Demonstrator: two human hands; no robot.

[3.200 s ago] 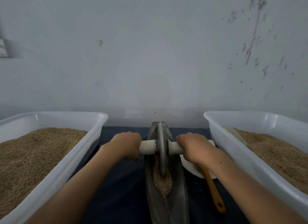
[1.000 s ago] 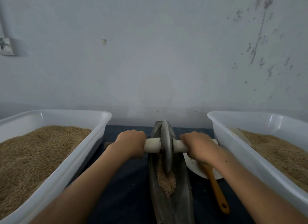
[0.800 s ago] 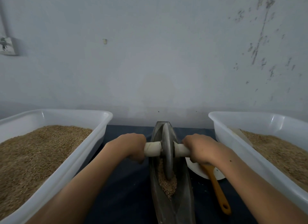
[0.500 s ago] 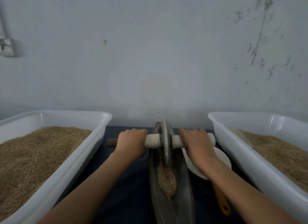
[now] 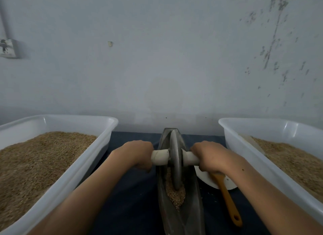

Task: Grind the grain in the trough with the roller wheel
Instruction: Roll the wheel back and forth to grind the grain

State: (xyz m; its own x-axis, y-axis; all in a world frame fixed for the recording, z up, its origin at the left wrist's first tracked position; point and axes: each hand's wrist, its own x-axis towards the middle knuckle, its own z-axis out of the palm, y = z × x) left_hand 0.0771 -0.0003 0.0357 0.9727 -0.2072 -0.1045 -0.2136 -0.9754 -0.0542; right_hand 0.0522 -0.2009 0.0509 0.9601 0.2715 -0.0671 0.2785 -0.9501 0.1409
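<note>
Grey metal, boat-shaped and narrow, the grinding trough [image 5: 181, 215] runs away from the viewer along a dark blue cloth [image 5: 132, 191], with a small heap of brown grain [image 5: 175, 195] in its channel. Standing upright in that grain is the grey disc-shaped roller wheel [image 5: 175, 162], whose white axle handle is gripped by the left hand [image 5: 138, 154] and the right hand [image 5: 208, 155], fingers curled round it on either side. Beside the trough lie an orange-handled brush [image 5: 227, 198] on a white plate [image 5: 209, 179], between two white plastic tubs [image 5: 97, 147] of grain below a pale wall [image 5: 160, 60].

You see a dull metal trough [image 5: 181, 215] and wheel [image 5: 175, 164], glossy white plastic tubs [image 5: 73, 178], and a dark matt cloth [image 5: 132, 196] on the surface.
</note>
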